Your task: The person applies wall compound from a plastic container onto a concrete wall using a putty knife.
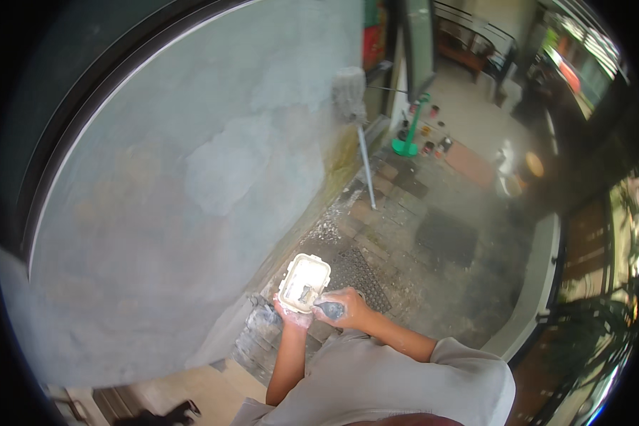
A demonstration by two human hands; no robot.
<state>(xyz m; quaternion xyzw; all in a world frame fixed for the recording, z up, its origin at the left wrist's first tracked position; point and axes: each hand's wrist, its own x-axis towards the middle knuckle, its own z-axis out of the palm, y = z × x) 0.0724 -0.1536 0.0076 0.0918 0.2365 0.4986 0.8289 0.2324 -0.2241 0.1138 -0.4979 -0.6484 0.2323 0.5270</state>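
Observation:
A white rectangular plastic tub [285,290] rests in my left hand [295,319], whose fingers are wrapped around its near end from below. Bright white paste [309,271] lies inside it. My right hand [353,309] is closed around the dark grey handle of a putty knife [331,310]. The knife's blade dips into the near part of the tub, with its tip against the paste. Whitish smears cover parts of both hands. To the left stands a grey-blue wall [149,213] with a paler uneven patch [227,167]; neither hand touches it.
A mop [366,170] leans head-up against the wall ahead. Beyond it are a green long-handled dustpan [405,148] and several small jars [427,132]. A dark perforated mat [363,275] lies on the paved floor [397,234]. A low white ledge [532,284] and plants border the right.

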